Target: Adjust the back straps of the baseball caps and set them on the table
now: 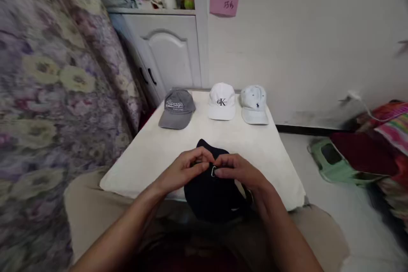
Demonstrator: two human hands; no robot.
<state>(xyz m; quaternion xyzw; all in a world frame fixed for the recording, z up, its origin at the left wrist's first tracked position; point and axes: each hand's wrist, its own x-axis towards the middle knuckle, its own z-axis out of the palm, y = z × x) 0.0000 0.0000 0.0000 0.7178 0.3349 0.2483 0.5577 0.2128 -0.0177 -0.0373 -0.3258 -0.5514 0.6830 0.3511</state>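
Observation:
A dark navy or black baseball cap [212, 197] lies at the near edge of the white-covered table, partly over my lap. My left hand [191, 165] pinches at the cap's front from the left, thumb and fingers closed. From the right, my right hand [237, 170] pinches the same spot, its fingertips meeting the left ones. Between the fingertips shows a small light-coloured emblem [213, 171] on the cap. The fabric right under the fingertips is hidden.
Along the table's [153, 161] far side sit a grey cap [177, 108], a white cap [222, 102] and a pale blue cap [254, 104]. A floral curtain [57, 93] hangs left. Behind stand a white cabinet [168, 57] and wall; a green basket [328, 161] is on the floor right.

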